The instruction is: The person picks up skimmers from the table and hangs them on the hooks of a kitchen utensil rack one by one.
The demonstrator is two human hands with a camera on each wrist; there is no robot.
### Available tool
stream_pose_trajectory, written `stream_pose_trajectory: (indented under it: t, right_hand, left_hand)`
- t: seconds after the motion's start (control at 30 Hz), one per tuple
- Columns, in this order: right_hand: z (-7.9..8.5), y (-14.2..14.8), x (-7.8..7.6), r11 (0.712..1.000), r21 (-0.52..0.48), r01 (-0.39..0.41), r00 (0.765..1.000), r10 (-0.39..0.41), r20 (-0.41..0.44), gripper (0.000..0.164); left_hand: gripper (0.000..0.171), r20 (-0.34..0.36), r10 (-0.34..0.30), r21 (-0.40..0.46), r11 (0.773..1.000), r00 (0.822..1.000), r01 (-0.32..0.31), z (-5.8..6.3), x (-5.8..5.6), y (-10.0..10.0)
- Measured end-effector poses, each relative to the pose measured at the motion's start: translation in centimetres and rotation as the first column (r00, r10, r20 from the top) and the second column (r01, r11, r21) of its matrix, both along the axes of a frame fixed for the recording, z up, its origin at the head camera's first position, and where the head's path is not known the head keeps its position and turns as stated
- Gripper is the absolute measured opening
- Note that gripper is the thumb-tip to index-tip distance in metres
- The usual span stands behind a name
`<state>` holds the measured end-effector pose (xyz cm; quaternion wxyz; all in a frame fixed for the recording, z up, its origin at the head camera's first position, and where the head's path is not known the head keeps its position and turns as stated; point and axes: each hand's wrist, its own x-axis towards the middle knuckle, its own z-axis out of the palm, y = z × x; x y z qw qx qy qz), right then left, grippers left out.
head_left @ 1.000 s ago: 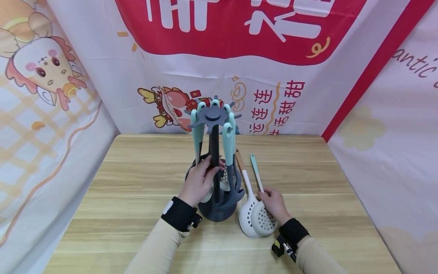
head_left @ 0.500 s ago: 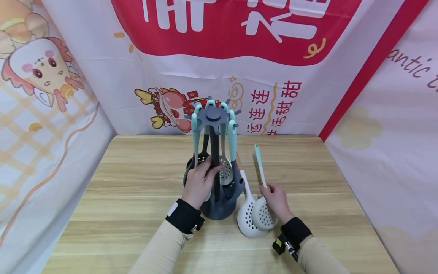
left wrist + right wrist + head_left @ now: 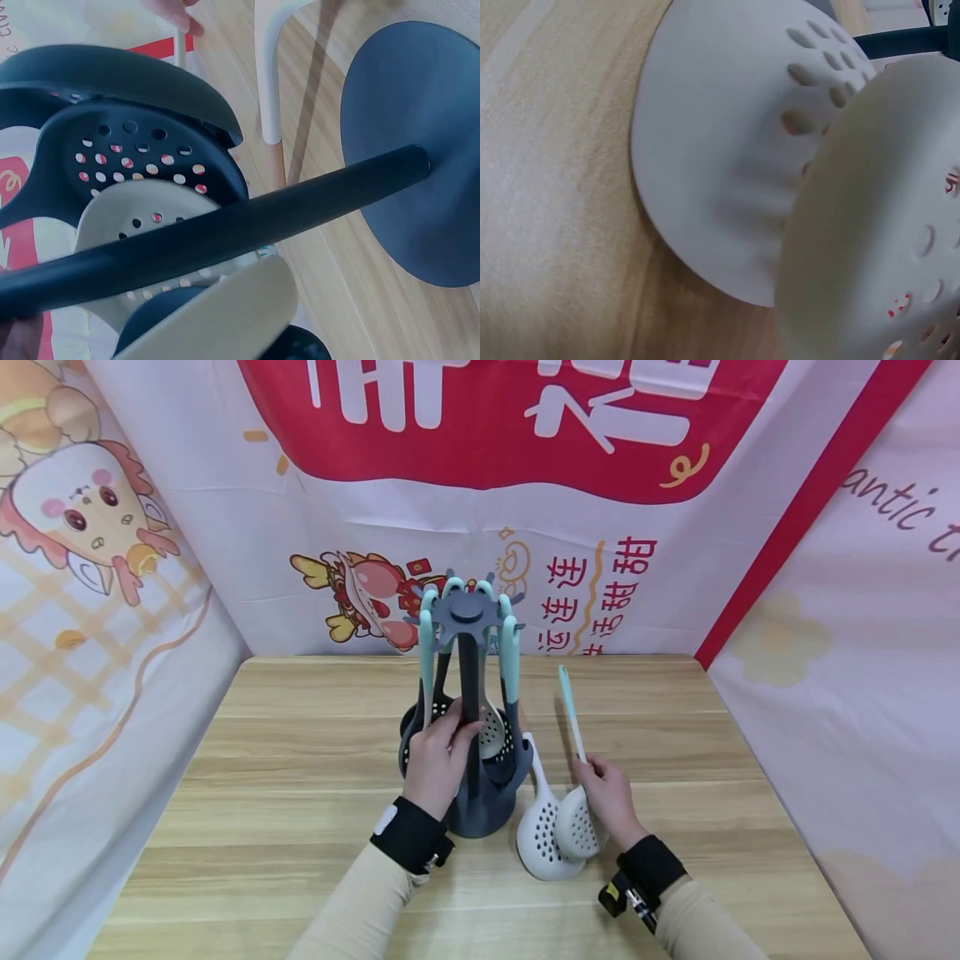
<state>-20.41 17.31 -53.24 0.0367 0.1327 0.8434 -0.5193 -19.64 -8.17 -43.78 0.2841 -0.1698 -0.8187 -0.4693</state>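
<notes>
In the head view my left hand (image 3: 437, 764) grips the dark upright pole (image 3: 469, 681) of a utensil stand. Several mint-handled utensils (image 3: 510, 656) hang from its hooked top (image 3: 467, 610), around the pole. To the right, my right hand (image 3: 611, 797) holds a beige skimmer (image 3: 576, 831) by its neck, mint handle pointing away and up. Just left of that head lies a larger white skimmer (image 3: 540, 847) on the table; its wooden handle is mostly hidden behind the stand. The right wrist view has the held skimmer (image 3: 870, 225) tilted over the white one (image 3: 705, 150).
The stand's round base (image 3: 480, 818) rests on the wooden table (image 3: 300, 760). Hanging slotted and solid heads (image 3: 142, 150) crowd around the pole in the left wrist view. Printed cloth walls (image 3: 420, 510) rise at the back and both sides.
The right hand has lifted the beige skimmer slightly, and its head has tilted. The utensils on the stand have turned around the pole. The left hand keeps its grip.
</notes>
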Motion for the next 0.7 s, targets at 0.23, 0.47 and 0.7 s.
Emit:
stream_pose_trajectory:
  t: [0.23,0.47,0.7]
  right_hand:
    - [0.9,-0.8,0.1,1.000,-0.029,0.011,0.997,-0.013,-0.076,0.035]
    - [1.9,-1.7,0.5,0.998,-0.065,-0.001,0.993,-0.006,-0.121,0.032]
    - [2.3,-2.1,0.7,0.998,-0.065,0.000,0.989,-0.009,-0.145,0.031]
  left_hand:
    - [0.020,-0.015,0.089,-0.022,0.996,0.996,-0.089,-0.1,0.2,0.7]
    - [0.021,-0.010,0.101,-0.022,0.995,0.995,-0.101,-0.2,0.2,1.0]
    - [0.019,-0.032,0.104,-0.029,0.994,0.994,-0.105,-0.3,0.1,1.1]
